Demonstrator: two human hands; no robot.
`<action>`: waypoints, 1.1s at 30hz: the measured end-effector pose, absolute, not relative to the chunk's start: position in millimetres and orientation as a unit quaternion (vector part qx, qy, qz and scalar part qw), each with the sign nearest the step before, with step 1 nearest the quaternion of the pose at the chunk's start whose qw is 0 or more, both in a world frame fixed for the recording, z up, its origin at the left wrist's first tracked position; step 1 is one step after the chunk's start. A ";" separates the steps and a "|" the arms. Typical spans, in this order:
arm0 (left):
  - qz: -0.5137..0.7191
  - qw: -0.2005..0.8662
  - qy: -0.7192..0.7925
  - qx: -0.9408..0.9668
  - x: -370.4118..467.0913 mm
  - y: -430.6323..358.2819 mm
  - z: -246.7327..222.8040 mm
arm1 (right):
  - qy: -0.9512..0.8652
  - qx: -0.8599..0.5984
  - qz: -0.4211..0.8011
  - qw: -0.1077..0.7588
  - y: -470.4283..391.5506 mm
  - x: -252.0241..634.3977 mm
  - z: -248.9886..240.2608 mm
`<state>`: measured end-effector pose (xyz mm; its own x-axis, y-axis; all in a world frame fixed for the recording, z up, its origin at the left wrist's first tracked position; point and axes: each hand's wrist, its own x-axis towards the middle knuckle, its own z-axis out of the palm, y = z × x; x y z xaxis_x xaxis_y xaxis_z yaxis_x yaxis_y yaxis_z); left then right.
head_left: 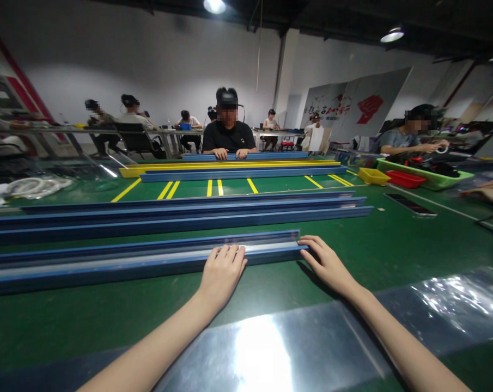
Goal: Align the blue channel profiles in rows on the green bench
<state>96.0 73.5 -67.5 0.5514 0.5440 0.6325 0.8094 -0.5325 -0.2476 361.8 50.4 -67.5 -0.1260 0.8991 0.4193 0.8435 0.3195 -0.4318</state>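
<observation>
A long blue channel strip (148, 275) with raised edges and a pale inner floor lies across the green table, its left end out of frame. My left hand (224, 272) grips its near wall, fingers hooked over the edge and the thumb hidden. At the strip's right end is my right hand (328, 267), its fingers over the end of the near wall and its thumb on the outer side. Beyond lie several similar blue strips (271, 211), side by side.
Clear plastic film (320, 332) covers the near table edge. A phone (409, 204), yellow tray (374, 176), red tray (405, 179) and green basket (454, 181) are at right. Opposite, a person (229, 133) touches another blue strip (279, 156) near a yellow strip (230, 166).
</observation>
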 end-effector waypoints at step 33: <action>-0.237 0.223 -0.395 -0.859 92.9 76.9 -66.6 | -0.696 -0.611 0.140 0.351 51.8 361.5 -72.2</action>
